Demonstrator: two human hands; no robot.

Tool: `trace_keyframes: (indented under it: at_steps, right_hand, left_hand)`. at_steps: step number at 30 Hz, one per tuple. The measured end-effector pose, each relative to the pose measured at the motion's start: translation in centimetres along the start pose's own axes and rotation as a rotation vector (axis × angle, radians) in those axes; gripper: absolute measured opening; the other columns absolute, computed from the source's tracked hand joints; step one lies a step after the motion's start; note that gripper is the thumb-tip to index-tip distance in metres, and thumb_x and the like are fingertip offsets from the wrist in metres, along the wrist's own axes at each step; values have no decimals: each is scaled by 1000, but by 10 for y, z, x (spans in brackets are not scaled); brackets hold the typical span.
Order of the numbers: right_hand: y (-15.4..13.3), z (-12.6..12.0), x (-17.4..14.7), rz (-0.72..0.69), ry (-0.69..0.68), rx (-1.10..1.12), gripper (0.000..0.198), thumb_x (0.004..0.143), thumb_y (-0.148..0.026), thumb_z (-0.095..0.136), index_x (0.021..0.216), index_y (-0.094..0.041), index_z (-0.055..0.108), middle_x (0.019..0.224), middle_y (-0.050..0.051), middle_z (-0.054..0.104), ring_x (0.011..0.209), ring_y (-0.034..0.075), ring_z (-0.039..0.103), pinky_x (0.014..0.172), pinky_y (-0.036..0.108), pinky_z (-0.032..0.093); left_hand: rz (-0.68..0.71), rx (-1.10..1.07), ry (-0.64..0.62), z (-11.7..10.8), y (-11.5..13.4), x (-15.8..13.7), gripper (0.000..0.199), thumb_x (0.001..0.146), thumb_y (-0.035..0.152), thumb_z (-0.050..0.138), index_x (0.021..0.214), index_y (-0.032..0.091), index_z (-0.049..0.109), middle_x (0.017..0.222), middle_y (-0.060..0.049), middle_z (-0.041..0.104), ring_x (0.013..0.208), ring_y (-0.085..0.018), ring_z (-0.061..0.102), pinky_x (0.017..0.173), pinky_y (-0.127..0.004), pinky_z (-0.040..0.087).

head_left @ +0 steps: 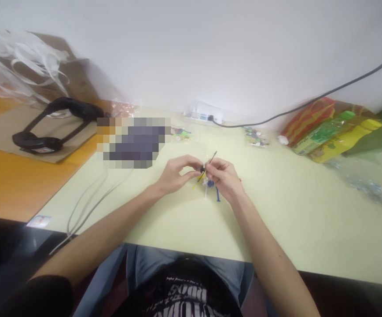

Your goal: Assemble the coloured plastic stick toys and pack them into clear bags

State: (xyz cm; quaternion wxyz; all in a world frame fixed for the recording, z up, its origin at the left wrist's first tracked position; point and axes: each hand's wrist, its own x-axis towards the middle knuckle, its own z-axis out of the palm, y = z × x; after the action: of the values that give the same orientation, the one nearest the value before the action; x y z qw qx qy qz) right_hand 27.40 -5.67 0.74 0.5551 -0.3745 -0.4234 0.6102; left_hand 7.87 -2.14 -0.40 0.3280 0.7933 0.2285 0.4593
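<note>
Over the pale yellow table point(184, 224), my left hand point(174, 174) pinches a small black piece point(202, 169) between thumb and fingertips. My right hand point(224, 175) is closed on a thin black rod point(214, 155), which slants up past its fingers and touches or crosses the black piece. The exact join is too small to make out. Just beneath the fingertips are small plastic parts: a blue stick point(218, 193), a white stick point(206, 192) and a yellow piece point(195, 185). My right hand partly hides them.
Small bundles of coloured parts point(181, 134) point(256, 137) lie near the wall by a white power strip point(207, 112) with a black cable point(263, 121). Bottles point(343, 141) and a clear plastic wrapper point(364, 182) are rightward. A black padded frame point(42, 143) and thin cables point(88, 215) are leftward.
</note>
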Motion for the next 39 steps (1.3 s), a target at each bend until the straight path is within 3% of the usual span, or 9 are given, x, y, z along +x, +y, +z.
trace_keyframes:
  at_steps: [10,16,33,37,39]
  right_hand:
    - [6,-1,-1,-16,7,-23,38,62,-46,96,73,-22,69,63,-3,61,58,12,54,59,27,44]
    - [6,-2,0,-16,-45,65,39,61,-41,98,69,-21,66,76,-1,66,62,11,56,61,26,44]
    - [2,10,-3,36,-105,46,55,57,-53,97,82,-24,56,84,-2,59,64,12,51,58,26,43]
    - [-2,7,-1,22,-90,41,51,60,-48,96,87,-24,60,78,-5,55,59,10,48,56,26,39]
    - [-7,2,0,-39,-44,26,46,65,-48,93,91,-24,62,76,-5,53,60,10,48,58,27,39]
  left_hand:
    - [-199,-241,60,8,-1,-2,26,90,38,79,106,17,76,105,-11,77,98,-21,74,92,-36,61]
    - [-251,-331,105,13,3,-3,27,89,38,81,106,17,74,104,-9,77,96,-20,74,92,-35,60]
    - [-256,-335,36,10,7,0,30,88,43,81,105,19,76,106,-11,76,97,-23,74,86,-36,62]
    - [-252,-269,20,-1,-3,5,31,89,44,80,104,18,76,105,-11,77,96,-23,74,88,-35,61]
    - [-236,-175,101,-13,-12,7,33,89,45,80,108,19,75,107,-11,77,95,-21,74,90,-35,60]
